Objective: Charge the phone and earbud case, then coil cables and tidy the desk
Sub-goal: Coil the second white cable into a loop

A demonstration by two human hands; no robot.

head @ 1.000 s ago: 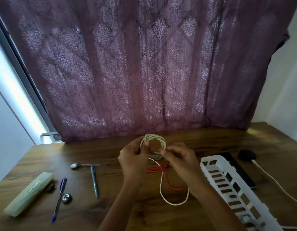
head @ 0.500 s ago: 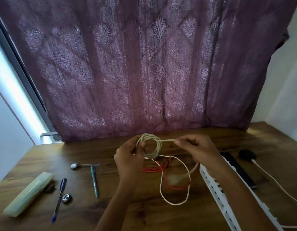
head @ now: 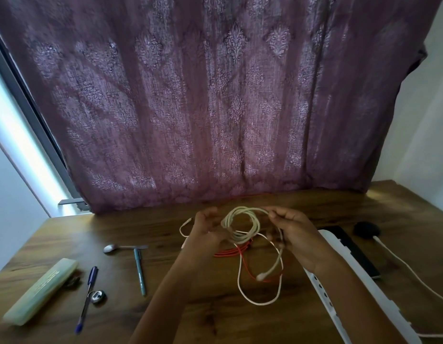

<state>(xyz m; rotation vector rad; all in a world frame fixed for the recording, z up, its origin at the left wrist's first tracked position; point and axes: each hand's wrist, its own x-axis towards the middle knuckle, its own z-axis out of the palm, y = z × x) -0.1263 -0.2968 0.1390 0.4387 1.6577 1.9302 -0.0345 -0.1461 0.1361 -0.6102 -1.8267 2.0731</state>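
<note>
Nearby, red cable (head: 230, 253), spoon (head: 111, 248), teal pen (head: 140, 271), basket (head: 364, 294)

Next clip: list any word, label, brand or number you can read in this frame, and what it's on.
Pale green case: a line of light print along the lid, too blurred to read.
Teal pen: faint marking on the barrel, too small to read.
White cable: no print visible.
Nothing else bears legible text.

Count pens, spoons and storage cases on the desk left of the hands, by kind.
Pens: 2, blue pen and teal pen
Spoon: 1
Pale green case: 1
Total: 4
</note>
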